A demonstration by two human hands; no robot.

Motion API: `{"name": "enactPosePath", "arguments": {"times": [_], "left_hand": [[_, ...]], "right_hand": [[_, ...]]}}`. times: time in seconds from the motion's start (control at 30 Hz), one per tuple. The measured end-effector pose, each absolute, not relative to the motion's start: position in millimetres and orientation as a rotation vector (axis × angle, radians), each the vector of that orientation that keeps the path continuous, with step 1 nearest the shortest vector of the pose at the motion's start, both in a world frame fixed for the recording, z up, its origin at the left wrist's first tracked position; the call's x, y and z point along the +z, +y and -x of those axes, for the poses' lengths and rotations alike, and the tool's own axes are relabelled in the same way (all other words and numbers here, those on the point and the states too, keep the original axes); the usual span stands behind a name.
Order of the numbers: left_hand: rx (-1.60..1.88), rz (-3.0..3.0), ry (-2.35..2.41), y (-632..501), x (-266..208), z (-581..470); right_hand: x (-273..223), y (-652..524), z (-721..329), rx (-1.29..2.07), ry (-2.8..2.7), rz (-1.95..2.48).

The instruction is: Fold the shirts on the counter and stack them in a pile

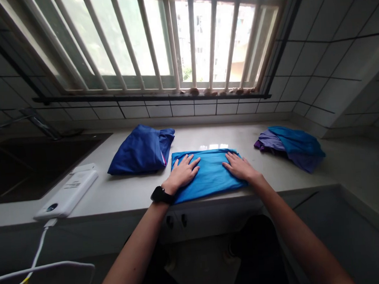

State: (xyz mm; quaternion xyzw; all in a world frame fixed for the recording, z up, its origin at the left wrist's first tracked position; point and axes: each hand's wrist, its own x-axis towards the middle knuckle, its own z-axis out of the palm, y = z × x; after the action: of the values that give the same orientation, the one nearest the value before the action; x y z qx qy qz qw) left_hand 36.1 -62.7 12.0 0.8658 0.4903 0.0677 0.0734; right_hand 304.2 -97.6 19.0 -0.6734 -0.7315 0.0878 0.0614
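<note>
A bright blue piece of cloth (pixel 210 170), folded into a flat rectangle, lies on the white counter (pixel 205 136) close to its front edge. On its left part rests my left hand (pixel 183 174), palm down with the fingers spread; a black watch (pixel 162 195) is on that wrist. My right hand (pixel 239 167) lies flat on the cloth's right part, fingers stretched out. Neither hand grips anything. Left of the cloth sits a dark blue folded garment (pixel 140 151). Over to the right is a loose pile of purple and blue cloth (pixel 289 146).
A white power bank (pixel 69 192) with a white cable (pixel 38 245) plugged in lies at the front left, beside a dark sink (pixel 33 168) with a faucet (pixel 40 123). Behind the counter is a barred window (pixel 170 44). Cabinet doors (pixel 210 220) are below the front edge.
</note>
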Motion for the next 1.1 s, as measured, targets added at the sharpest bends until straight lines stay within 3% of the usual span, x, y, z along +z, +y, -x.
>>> {"name": "enactPosePath", "arguments": {"times": [0.17, 0.43, 0.67, 0.8, 0.93, 1.1], "left_hand": [[0.158, -2.542, 1.536, -65.1, 7.2, -37.0], [0.216, -2.52, 1.694, -82.4, 11.4, -44.1], [0.227, -2.467, 2.011, -153.1, 14.4, -64.3], [0.278, -2.616, 1.825, -185.4, 19.7, -50.4], [0.411, -2.884, 1.235, -188.3, 1.9, -6.1], [0.446, -3.158, 0.998, -173.0, -32.0, 29.2]], "right_hand": [[24.0, -104.1, -321.6, 0.064, -1.95, 2.345], [-4.6, -172.1, -256.6, 0.182, -2.453, 1.588], [12.3, -132.4, -301.5, 0.29, -2.338, 1.66], [13.7, -159.6, -304.6, 0.276, -2.341, 1.447], [-5.3, -222.4, -305.3, 0.349, -2.487, 1.145], [-54.4, -248.9, -299.5, -0.04, -2.493, 1.275]]}}
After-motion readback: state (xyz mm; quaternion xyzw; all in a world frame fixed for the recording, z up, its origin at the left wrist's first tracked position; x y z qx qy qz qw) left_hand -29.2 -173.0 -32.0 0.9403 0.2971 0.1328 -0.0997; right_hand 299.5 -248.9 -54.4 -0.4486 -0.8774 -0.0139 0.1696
